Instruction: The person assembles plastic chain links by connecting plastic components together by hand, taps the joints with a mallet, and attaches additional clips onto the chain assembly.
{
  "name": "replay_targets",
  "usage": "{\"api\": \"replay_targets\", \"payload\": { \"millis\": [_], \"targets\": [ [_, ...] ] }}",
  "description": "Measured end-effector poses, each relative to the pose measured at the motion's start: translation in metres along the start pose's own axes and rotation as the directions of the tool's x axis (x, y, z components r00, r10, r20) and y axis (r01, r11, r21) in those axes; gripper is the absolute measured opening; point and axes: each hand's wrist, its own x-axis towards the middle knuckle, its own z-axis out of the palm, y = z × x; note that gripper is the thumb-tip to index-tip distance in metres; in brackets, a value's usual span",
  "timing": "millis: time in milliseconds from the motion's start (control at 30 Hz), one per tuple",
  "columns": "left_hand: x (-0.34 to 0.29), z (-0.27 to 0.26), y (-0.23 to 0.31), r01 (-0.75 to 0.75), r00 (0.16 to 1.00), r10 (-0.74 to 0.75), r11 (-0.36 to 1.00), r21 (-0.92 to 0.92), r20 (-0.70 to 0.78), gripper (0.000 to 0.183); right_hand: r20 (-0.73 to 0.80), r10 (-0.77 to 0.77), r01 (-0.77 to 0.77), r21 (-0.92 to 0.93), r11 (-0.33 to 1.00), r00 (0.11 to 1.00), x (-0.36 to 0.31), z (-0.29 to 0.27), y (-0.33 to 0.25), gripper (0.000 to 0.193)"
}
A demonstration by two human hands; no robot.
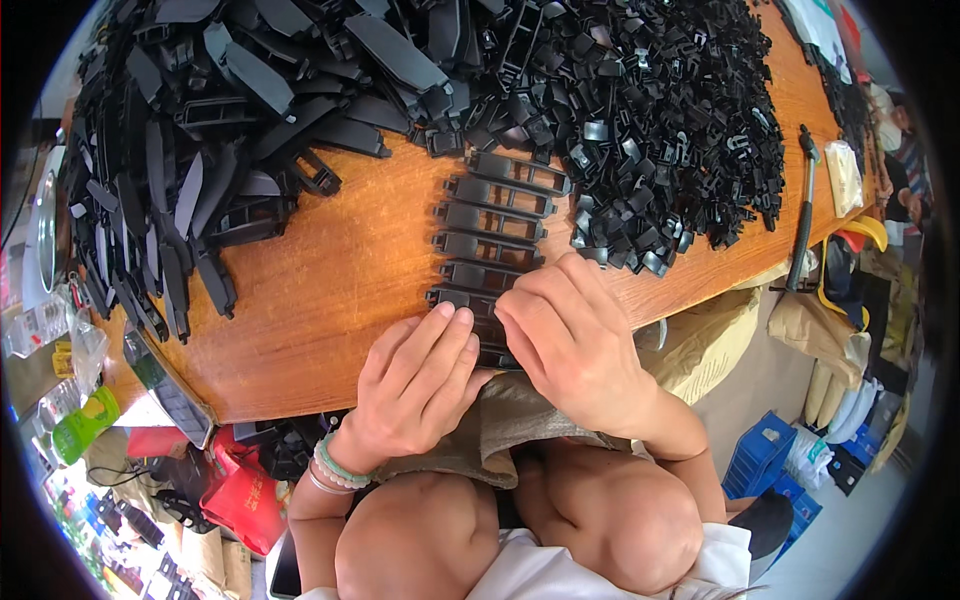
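The row of black plastic frames lies side by side on the wooden table, its far end near the heap of small black clips, an arrangement that appears to put both within easy reach. The left hand rests fingers together on the nearest frames, seemingly to steady them; the right hand is bunched narrowly at their right ends, and whether it grips anything cannot be told.

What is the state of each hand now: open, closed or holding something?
Left hand: fingertips on the row of black parts; grip cannot be told.
Right hand: fingers curled at that row; grip cannot be told.
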Motion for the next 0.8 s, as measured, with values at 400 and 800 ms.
{"api": "replay_targets", "payload": {
  "millis": [400, 800],
  "targets": [
    [-0.003, 0.001, 0.003, 0.022, 0.998, -0.019, 0.999, -0.046, 0.063, 0.033, -0.223, 0.030, -0.031, -0.004, 1.000, 0.974, -0.026, -0.002, 0.018, 0.022],
    [-0.003, -0.002, 0.004, 0.042, 0.996, -0.040, 0.999, -0.021, 0.080, 0.036, -0.611, 0.266, -0.540, -0.320, 0.779, 0.746, -0.056, -0.077, 0.092, 0.028]
  ]
}}
